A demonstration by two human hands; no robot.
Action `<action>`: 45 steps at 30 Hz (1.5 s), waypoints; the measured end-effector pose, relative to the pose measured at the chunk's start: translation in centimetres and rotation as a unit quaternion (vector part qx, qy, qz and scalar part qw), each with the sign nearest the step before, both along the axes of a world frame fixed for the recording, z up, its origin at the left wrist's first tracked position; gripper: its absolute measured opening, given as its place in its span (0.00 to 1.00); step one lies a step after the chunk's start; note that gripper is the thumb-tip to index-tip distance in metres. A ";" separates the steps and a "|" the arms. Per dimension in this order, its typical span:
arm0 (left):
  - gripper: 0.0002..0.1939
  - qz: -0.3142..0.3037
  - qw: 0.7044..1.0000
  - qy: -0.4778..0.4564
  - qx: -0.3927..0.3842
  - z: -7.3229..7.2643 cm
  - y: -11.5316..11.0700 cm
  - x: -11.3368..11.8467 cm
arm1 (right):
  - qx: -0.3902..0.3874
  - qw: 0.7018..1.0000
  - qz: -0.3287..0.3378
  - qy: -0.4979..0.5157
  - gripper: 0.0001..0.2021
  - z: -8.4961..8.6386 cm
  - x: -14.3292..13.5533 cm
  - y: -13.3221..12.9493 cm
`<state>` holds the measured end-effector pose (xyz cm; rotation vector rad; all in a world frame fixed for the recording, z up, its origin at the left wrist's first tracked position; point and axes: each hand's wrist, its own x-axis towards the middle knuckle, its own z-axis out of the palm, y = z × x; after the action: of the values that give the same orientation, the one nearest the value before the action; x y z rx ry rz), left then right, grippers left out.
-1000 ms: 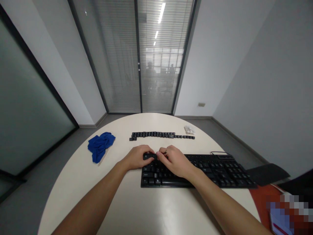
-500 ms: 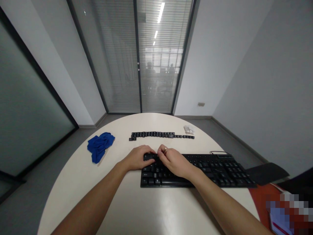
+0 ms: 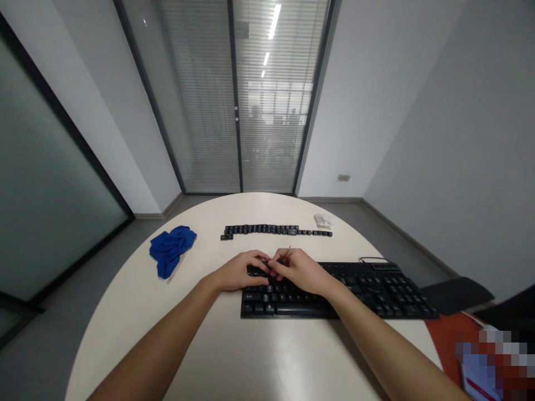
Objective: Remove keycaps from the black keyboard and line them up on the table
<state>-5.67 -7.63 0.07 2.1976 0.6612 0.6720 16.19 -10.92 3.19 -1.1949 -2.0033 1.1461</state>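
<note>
A black computer keyboard (image 3: 355, 295) lies on the round white table. My left hand (image 3: 240, 271) rests over its upper left corner, thumb and fingers apart on the keys. Beside its fingertips, my right hand (image 3: 298, 271) is closed in a pinch just above the upper left keys. What the right fingers hold, if anything, is too small and hidden to make out. The keys under both hands are covered from view. Beyond the hands, loose black keycaps (image 3: 261, 229) lie in a long row, with a few more set just below its ends.
A crumpled blue cloth (image 3: 170, 248) lies at the left, partly over a thin light-coloured stick (image 3: 178, 268). Something small and whitish, crumpled (image 3: 323, 220), sits at the back right. The keyboard cable (image 3: 376, 259) loops behind it. A red surface (image 3: 449, 340) is beyond the table's right edge.
My right hand has turned slightly and its pinched fingertips have come down closer to my left fingers. The left fingers have shifted a little to the right. The keyboard has barely moved.
</note>
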 end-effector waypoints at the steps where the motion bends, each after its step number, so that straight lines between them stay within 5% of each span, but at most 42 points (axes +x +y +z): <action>1: 0.11 -0.003 1.000 0.000 -0.011 0.0 0.0 0.0 | -0.006 1.000 0.000 0.005 0.18 0.0 0.0 0.0; 13: 0.12 -0.008 1.000 -0.003 -0.011 -0.2 0.0 0.0 | -0.079 0.992 0.050 0.088 0.20 -0.6 0.9 1.0; 19: 0.12 0.023 0.999 -0.007 0.027 -0.2 -0.2 0.0 | -0.097 0.989 0.009 0.107 0.20 -1.3 1.1 1.4; 24: 0.10 0.036 0.997 -0.001 0.075 -0.5 0.0 0.1 | -0.018 0.998 0.016 0.058 0.18 -1.1 1.1 1.3; 31: 0.08 0.039 0.998 -0.037 0.043 -0.5 0.0 0.5 | 0.053 0.998 0.016 0.036 0.14 -0.8 0.8 1.0; 40: 0.09 0.122 0.992 -0.035 0.005 -0.4 -0.4 0.7 | 0.087 0.995 -0.022 0.043 0.12 -0.4 0.8 1.0; 45: 0.09 0.128 0.989 -0.065 -0.034 -0.3 -0.2 0.7 | 0.035 0.995 -0.045 0.078 0.15 -0.9 0.7 1.4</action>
<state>-4.95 -7.79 -0.18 2.0054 0.8934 0.9015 16.89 -9.51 2.34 -1.1126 -1.8391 1.0809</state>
